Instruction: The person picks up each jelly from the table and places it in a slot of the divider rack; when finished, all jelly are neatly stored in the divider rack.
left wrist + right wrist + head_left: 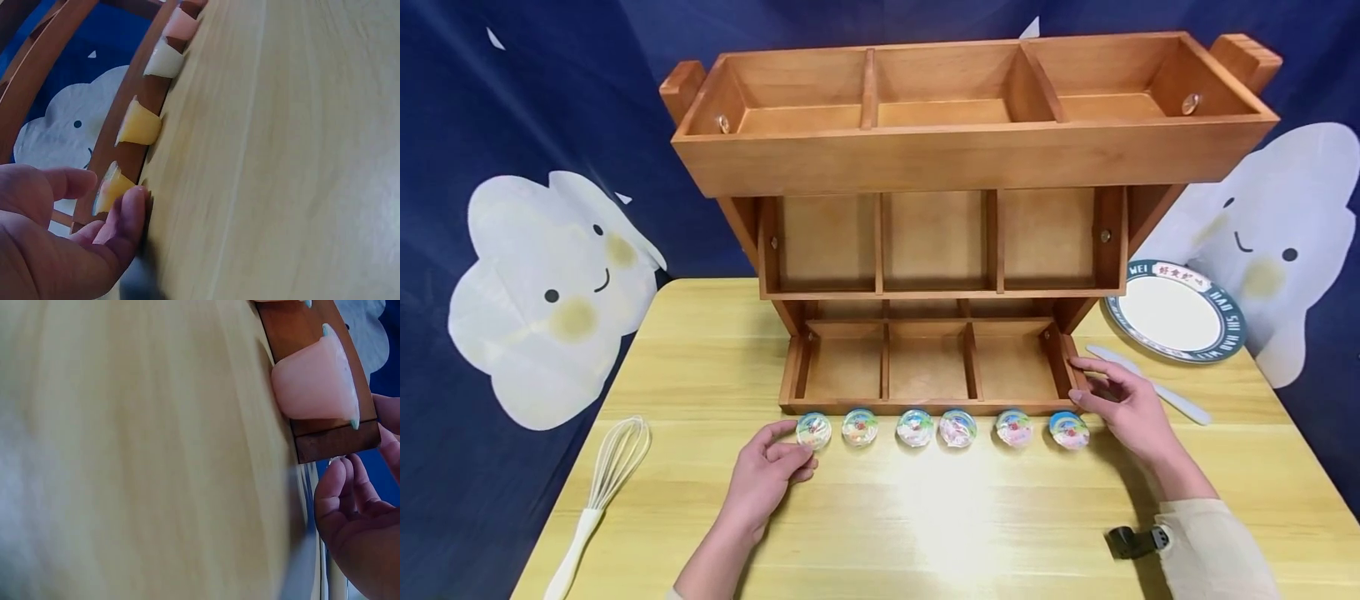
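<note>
Several small jelly cups with printed foil lids stand in a row along the front of a wooden tiered rack (925,408). At the row's left end my left hand (767,475) holds the leftmost jelly cup (814,431) between thumb and fingers; its filling looks yellow-orange in the left wrist view. Beyond it stands another yellow jelly cup (140,123), then a white one (165,60). My right hand (1131,408) touches the front right corner of the rack's lowest tray with bent fingers, beside the rightmost jelly cup (1069,431), which is pink (315,381).
The rack's three tiers have divided compartments; its top tier (977,158) overhangs the lower ones. A white whisk (598,492) lies at the left. On the right are a white knife (1180,404) and a green-rimmed plate (1232,333). A dark curtain (550,100) hangs behind.
</note>
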### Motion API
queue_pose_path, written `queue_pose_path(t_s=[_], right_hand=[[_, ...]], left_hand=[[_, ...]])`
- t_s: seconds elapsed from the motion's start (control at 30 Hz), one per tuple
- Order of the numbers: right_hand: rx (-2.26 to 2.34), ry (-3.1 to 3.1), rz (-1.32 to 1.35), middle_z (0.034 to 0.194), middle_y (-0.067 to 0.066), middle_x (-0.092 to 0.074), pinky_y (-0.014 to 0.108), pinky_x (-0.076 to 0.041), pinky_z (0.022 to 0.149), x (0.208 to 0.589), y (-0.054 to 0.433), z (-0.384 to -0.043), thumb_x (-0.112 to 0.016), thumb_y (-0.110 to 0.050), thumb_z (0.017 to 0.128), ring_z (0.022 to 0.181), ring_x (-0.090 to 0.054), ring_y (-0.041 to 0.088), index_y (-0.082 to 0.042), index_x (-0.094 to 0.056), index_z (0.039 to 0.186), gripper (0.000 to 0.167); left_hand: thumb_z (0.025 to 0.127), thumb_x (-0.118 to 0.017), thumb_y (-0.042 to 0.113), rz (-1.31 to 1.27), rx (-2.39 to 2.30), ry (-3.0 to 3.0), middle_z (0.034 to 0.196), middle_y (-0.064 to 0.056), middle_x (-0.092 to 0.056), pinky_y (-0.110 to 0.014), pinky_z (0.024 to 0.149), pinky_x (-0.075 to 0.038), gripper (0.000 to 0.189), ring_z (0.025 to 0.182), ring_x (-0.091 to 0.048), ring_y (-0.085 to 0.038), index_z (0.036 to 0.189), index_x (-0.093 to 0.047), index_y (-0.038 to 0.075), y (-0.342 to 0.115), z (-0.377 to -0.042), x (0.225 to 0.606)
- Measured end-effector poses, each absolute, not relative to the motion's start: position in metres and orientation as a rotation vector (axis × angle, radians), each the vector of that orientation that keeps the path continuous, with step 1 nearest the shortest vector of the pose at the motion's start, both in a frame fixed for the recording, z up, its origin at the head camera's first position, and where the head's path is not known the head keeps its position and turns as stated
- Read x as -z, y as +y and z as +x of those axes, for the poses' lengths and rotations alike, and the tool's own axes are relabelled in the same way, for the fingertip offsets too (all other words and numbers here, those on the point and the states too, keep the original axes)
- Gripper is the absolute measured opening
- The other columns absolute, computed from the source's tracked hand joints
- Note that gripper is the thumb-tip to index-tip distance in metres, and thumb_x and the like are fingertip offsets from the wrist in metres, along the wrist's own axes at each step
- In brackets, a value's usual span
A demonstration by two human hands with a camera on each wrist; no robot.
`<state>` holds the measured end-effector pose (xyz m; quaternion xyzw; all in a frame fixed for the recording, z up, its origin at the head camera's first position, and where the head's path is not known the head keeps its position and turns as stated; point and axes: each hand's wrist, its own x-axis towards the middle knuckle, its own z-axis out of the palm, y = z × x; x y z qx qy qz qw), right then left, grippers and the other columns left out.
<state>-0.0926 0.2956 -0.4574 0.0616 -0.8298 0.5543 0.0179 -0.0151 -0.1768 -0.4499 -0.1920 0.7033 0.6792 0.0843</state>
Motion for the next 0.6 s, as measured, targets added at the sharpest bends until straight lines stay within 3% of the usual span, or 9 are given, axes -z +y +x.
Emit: queue_pose_path(t_s=[0.17,0.6], right_hand=[[-1.713,-2.599,0.181,0.131,0.001,-0.058,0.012,-0.043,0.094,0.458,0.297,-0.093,-0.072,-0.008,0.092,0.115,-0.054,0.002,-0.001,-0.061,0.133,0.042],[-1.709,-2.628,0.178,0.13,-0.002,-0.059,0.011,-0.042,0.092,0.46,0.3,-0.093,-0.072,-0.01,0.093,0.113,-0.054,0.004,-0.003,-0.062,0.133,0.042]], left_hand=[[0.085,-0.073,-0.004,-0.553,-1.981,2.206,0.092,-0.013,-0.065,-0.029,0.072,-0.059,0.05,0.078,-0.068,-0.02,0.131,-0.055,0.0,-0.174,-0.017,0.455],[0.083,-0.074,-0.01,-0.639,-2.183,2.07,0.121,-0.02,-0.055,-0.032,0.074,-0.06,0.045,0.078,-0.07,-0.019,0.125,-0.059,-0.008,-0.168,-0.025,0.462]])
